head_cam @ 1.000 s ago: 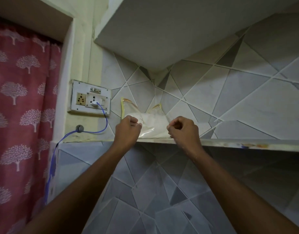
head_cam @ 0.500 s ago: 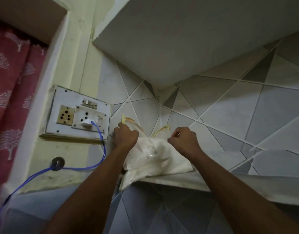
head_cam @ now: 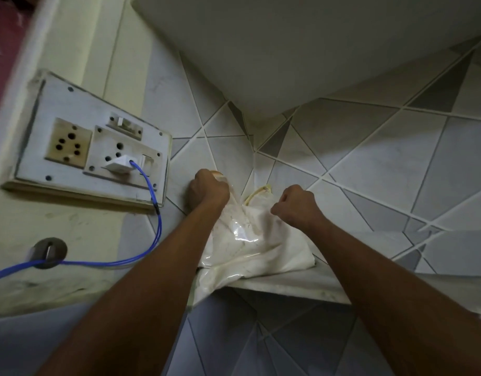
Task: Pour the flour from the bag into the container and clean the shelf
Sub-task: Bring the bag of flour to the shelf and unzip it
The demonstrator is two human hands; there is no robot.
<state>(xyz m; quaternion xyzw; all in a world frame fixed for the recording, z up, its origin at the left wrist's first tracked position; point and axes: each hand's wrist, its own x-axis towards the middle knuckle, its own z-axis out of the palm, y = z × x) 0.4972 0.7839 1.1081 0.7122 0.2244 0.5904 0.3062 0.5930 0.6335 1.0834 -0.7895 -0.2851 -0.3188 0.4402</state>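
Observation:
A clear plastic bag of white flour (head_cam: 257, 244) lies on the stone shelf (head_cam: 301, 284) in the tiled corner, its lower left corner hanging over the shelf's front edge. My left hand (head_cam: 206, 189) is closed on the bag's upper left edge. My right hand (head_cam: 296, 203) is fisted on the bag's upper right edge, beside a yellowish rim of the bag mouth. No container is in view.
A switchboard (head_cam: 93, 147) with a white plug and blue cable (head_cam: 152, 213) is fixed to the wall left of the shelf. A second slab (head_cam: 288, 50) overhangs above. A red curtain (head_cam: 3, 36) shows at the far left.
The view has moved closer and higher over the shelf. Both hands keep their grip on the bag's top, and the bag sags a little further over the shelf's front edge.

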